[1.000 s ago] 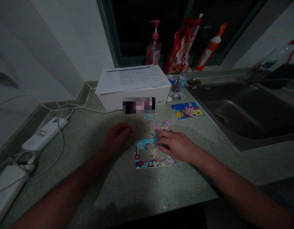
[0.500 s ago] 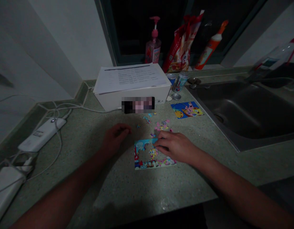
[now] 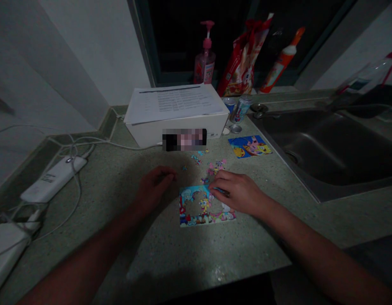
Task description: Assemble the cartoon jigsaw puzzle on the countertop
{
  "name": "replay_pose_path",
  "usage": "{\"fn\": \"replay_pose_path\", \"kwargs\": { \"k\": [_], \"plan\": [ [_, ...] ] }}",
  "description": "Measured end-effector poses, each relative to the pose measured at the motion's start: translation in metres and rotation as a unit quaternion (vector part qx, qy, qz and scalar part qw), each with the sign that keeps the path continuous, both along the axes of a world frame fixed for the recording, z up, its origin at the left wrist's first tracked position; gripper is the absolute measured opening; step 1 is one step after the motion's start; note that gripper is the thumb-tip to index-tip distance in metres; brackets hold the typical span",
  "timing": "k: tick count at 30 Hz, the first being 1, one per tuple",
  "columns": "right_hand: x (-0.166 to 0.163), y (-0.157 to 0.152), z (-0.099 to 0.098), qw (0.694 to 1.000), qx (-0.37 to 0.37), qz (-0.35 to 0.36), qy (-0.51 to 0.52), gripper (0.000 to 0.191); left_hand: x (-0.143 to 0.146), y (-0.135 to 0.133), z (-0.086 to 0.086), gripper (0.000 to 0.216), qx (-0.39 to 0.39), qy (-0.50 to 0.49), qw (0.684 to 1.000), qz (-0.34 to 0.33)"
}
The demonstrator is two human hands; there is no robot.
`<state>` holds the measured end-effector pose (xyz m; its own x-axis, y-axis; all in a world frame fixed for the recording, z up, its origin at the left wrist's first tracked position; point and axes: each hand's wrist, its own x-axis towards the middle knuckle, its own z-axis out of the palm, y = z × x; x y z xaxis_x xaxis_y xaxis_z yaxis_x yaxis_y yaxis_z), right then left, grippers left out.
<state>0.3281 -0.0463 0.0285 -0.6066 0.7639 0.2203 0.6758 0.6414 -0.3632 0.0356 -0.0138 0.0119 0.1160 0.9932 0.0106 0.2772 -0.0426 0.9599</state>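
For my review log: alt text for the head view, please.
A person's right hand rests on a partly assembled cartoon jigsaw puzzle on a speckled countertop, the curled left hand beside it. Loose pieces and a picture card lie beyond, near a steel sink.

No wording can be read anywhere. The sheets (image 3: 173, 106) on the box (image 3: 145, 135) show a dark heading line and rows of print, too small to make out. Labels on the pump bottle (image 3: 204, 70), bag (image 3: 242, 55) and can (image 3: 240, 109), and the print on the power bank (image 3: 52, 180), are also illegible. A patch (image 3: 184, 140) on the box front is blurred.
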Motion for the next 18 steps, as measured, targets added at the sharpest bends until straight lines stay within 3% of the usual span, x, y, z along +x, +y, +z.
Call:
{"fn": "replay_pose_path", "kwargs": {
  "k": [10, 18],
  "plan": [
    [0.0, -0.0024, -0.0038, 0.999, -0.022, 0.026, -0.012, 0.022, 0.0029, -0.0051, 0.0015, 0.018, 0.003, 0.01, 1.0, 0.017],
    [0.0056, 0.0033, -0.0052, 0.995, 0.052, -0.019, 0.089, 0.018, 0.0043, -0.008, 0.0035, 0.015, 0.007, 0.007, 0.999, 0.033]
  ]
}}
